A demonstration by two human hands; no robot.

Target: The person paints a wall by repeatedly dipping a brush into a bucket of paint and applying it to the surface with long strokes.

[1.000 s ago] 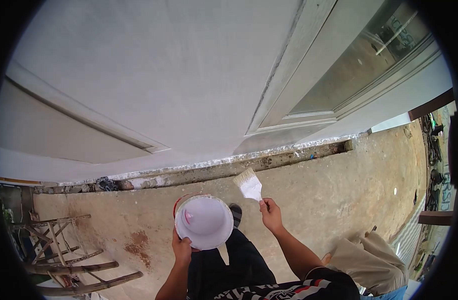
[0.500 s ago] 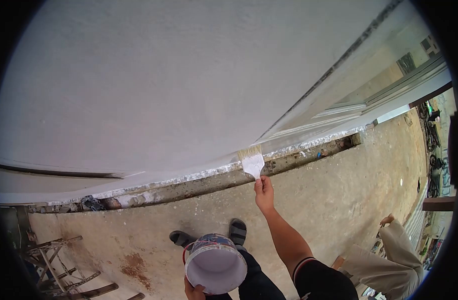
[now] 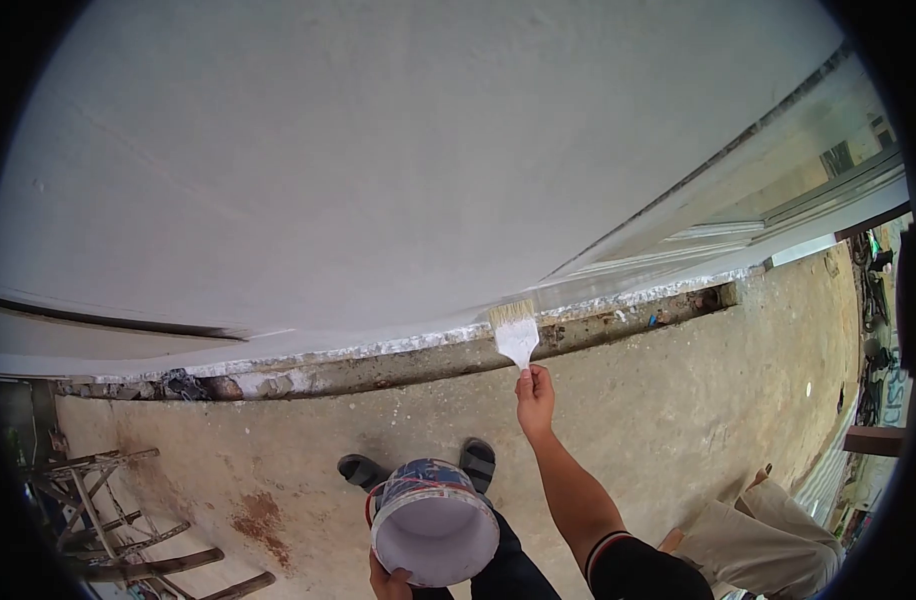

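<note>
My right hand (image 3: 536,402) is closed round the handle of a wide paintbrush (image 3: 518,340) coated in white. Its pale bristles point up at the base of the white wall (image 3: 318,180), close to the lower edge. Down at the bottom, my left hand (image 3: 389,580) grips the rim of a paint bucket (image 3: 433,535), tilted so that its whitish inside faces me. The bucket has a blue patterned outside and a red handle. My sandalled feet stand just beyond it.
Along the wall's foot runs a narrow trench (image 3: 408,372) with rubble in it. A wooden rack-like frame (image 3: 108,510) stands at lower left on the concrete floor (image 3: 658,410). Another person in beige trousers (image 3: 758,540) is low at the right. A window (image 3: 828,190) lies at upper right.
The brush and my right hand have shifted slightly right and down in view. The camera view has turned a little; the bucket stays in my left hand. The other person's leg has moved.
</note>
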